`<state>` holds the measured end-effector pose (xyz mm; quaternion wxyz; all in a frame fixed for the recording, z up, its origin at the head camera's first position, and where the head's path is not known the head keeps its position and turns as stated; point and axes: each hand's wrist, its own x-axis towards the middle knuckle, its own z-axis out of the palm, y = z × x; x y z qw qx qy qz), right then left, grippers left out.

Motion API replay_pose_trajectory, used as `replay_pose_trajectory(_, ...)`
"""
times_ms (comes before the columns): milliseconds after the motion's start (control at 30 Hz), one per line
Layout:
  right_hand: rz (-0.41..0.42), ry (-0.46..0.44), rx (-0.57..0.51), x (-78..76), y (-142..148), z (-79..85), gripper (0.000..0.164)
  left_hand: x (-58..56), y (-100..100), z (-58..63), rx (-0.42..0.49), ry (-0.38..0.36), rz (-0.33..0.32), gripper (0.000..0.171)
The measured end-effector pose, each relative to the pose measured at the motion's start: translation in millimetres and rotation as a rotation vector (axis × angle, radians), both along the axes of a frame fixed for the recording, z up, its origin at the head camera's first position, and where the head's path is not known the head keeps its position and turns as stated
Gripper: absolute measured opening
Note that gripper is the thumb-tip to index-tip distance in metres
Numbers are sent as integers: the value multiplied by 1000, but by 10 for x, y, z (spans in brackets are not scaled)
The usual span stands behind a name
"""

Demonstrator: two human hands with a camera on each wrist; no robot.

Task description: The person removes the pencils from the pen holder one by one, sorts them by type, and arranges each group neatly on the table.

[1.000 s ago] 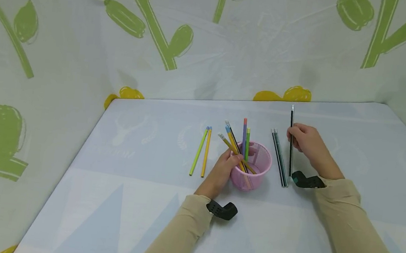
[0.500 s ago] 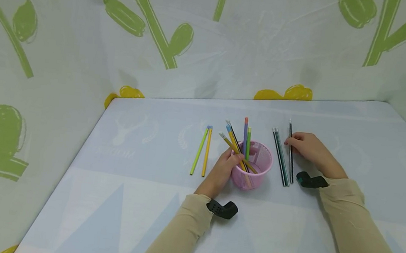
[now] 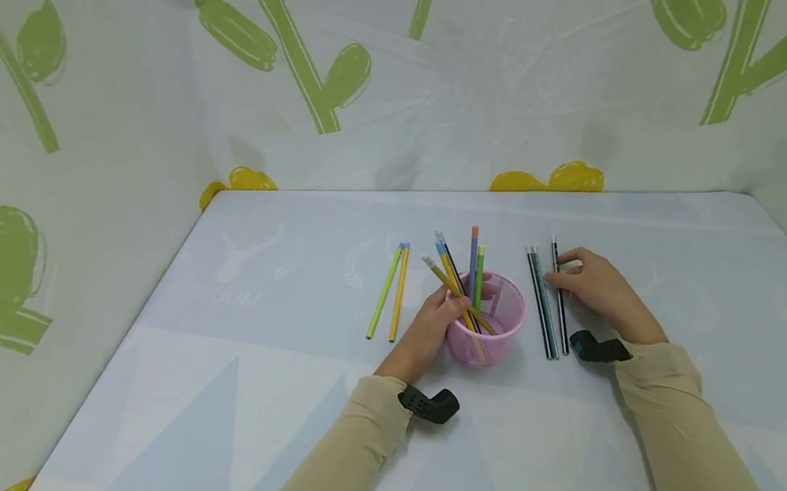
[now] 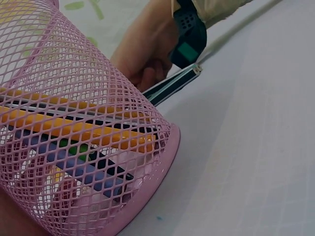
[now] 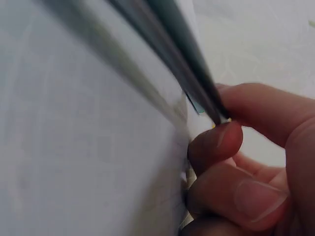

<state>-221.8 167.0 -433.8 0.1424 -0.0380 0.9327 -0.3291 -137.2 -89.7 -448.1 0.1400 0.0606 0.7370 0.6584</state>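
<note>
My left hand (image 3: 422, 336) holds the side of a pink mesh pencil cup (image 3: 508, 341), which tilts on the table. Several pencils lean inside it; their orange and purple barrels show through the mesh in the left wrist view, beside a yellow pencil (image 4: 88, 130). To the right, my right hand (image 3: 600, 289) has thumb and forefinger at the upper part of a black striped pencil (image 3: 563, 323). That pencil lies beside a small row of dark and green pencils (image 3: 544, 315). In the right wrist view, the fingertips (image 5: 229, 135) meet around a blurred dark barrel.
Left of the cup lie a lime-green pencil (image 3: 383, 301) and a yellow-orange pencil (image 3: 398, 303). The pale table (image 3: 202, 386) has printed blue triangles. Behind it hangs a white cloth wall (image 3: 467, 108) with green plant shapes.
My right hand has lowered the black striped pencil from nearly upright to lying by the dark row, and its top end has shifted left. The left hand and cup have stayed put.
</note>
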Motion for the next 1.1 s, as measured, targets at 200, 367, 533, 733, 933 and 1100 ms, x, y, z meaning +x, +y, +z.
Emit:
replay_pose_trajectory(200,-25,-3,-7,11,-39,-7,61,-11,-11,-3,14,6,-3,59)
replay_pose_trajectory(367,-47,4,6,6,-69,0,58,-21,-28,-14,26,2,-4,59)
replay_pose_trajectory(533,-47,53,25,7,-100,35,54,-23,-34,-8,27,6,3,61)
replay_pose_trajectory(733,-24,81,-2,21,-96,76,50,-27,-26,1,36,-6,4,62)
replay_pose_trajectory(933,-46,85,-103,24,-114,103,50,-23,-14,-6,31,-28,5,61)
replay_pose_trajectory(1100,-59,88,-202,31,-185,137,53,-32,-8,-25,34,-8,-8,60)
